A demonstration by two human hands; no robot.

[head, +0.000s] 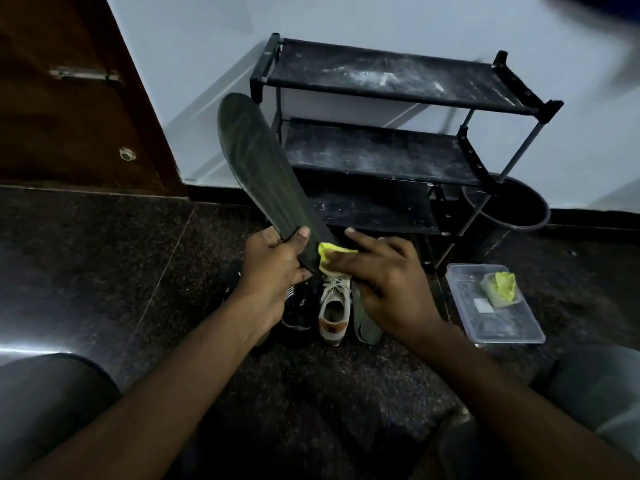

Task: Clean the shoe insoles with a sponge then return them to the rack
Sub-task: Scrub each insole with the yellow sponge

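Observation:
My left hand (277, 268) grips the heel end of a long dark insole (258, 161), which slants up and to the left in front of the rack. My right hand (384, 275) holds a yellow sponge (329, 256) against the insole's lower end, forefinger stretched out. The black three-shelf rack (391, 150) stands against the wall, its shelves dusty and bare. A second, grey-green insole (367, 323) lies on the floor below my right hand.
A white sneaker (333, 311) and a black shoe (296, 306) sit on the dark floor under my hands. A clear plastic tray (498, 323) with another yellow sponge (500, 285) lies to the right. A black bucket (509, 206) stands beside the rack. My knees frame the bottom corners.

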